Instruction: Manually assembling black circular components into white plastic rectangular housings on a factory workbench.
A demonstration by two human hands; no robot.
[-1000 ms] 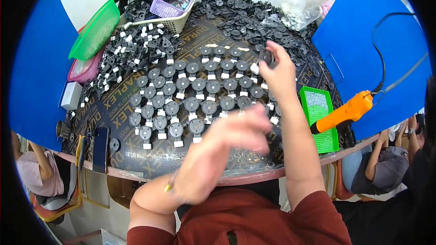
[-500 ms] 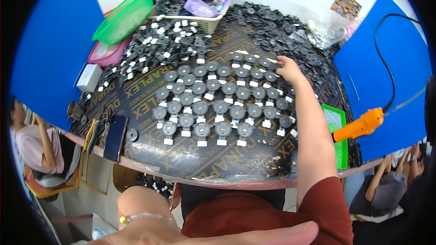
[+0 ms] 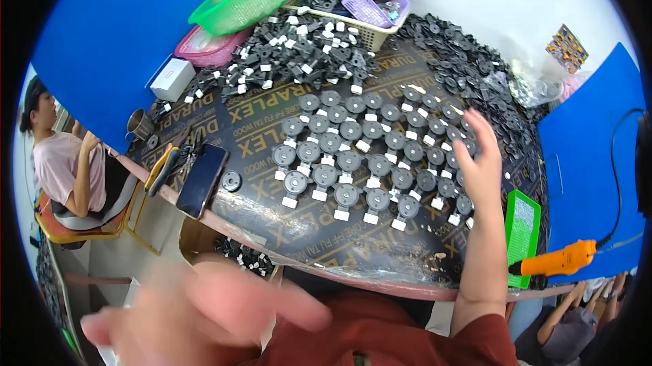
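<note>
My right hand (image 3: 483, 162) hovers at the right end of several staggered rows of small black parts (image 3: 349, 161). Each part has a round grooved disc and most show a white block at one end. Its thumb and fingers are apart, and nothing shows between them. Close to the camera, low in the picture, my left hand (image 3: 204, 312) is smeared by motion. Some of its digits stick out to the sides; whether it holds anything cannot be made out. One loose black disc (image 3: 231, 180) lies apart, beside a dark phone (image 3: 202, 181).
Heaps of white-tipped black pieces (image 3: 299, 53) and black discs (image 3: 468, 60) cover the table's back. Baskets, including a green one (image 3: 244, 3), stand behind. An orange electric screwdriver (image 3: 560, 261) rests across a green tray (image 3: 521, 230). Blue panels (image 3: 591, 155) flank the table. A person (image 3: 71, 162) sits at left.
My right hand has drawn back from the far right parts towards me, its fingers spreading. My left hand has risen and shifted left. The whole view has turned, moving the table contents rightward.
</note>
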